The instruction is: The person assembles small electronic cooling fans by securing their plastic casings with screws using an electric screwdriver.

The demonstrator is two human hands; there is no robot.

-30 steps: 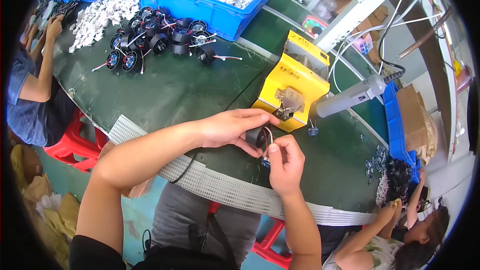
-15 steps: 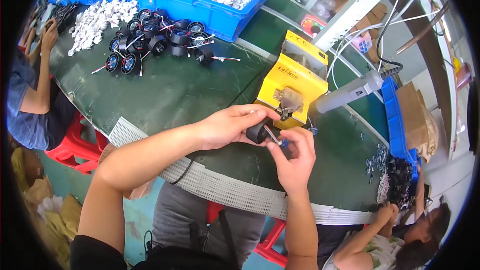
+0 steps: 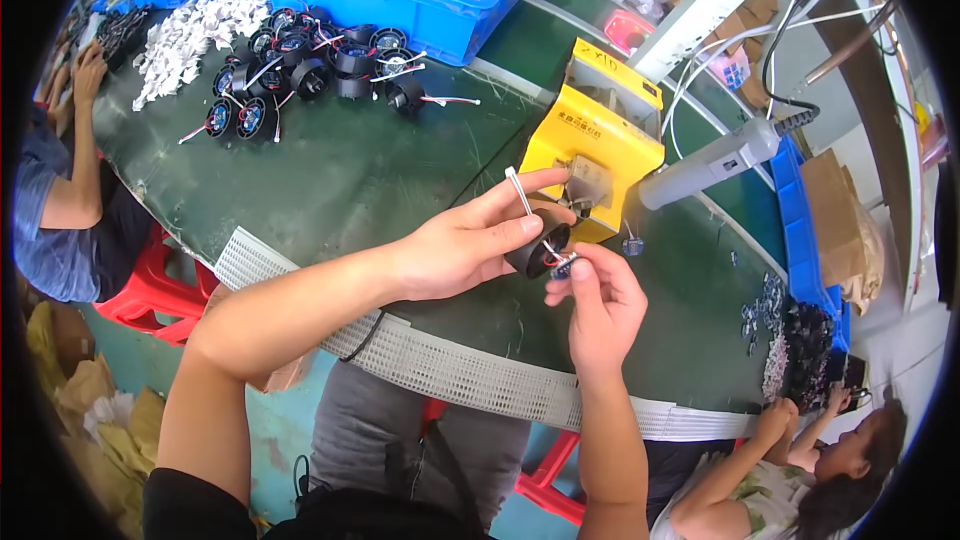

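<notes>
My left hand is closed around a round black plastic housing, its open side turned toward my right. A white-tipped wire lead sticks up past my left fingers. Between the thumb and fingers of my right hand is a small blue circuit board, beside the housing's opening; thin red and white wires run between the two. Just beyond my hands stands a yellow machine with a metal head. Another small blue board lies by its right side.
Wired black housings are heaped at the back left, beside a pile of white parts. A blue bin of white pieces stands behind. The grey cylindrical tool hangs right of the machine. Co-workers sit at both sides; small parts lie at right.
The housing has been tilted and raised slightly to the right, so its open side shows. A white lead now stands up by my left fingers. My right hand has shifted slightly right with the board.
</notes>
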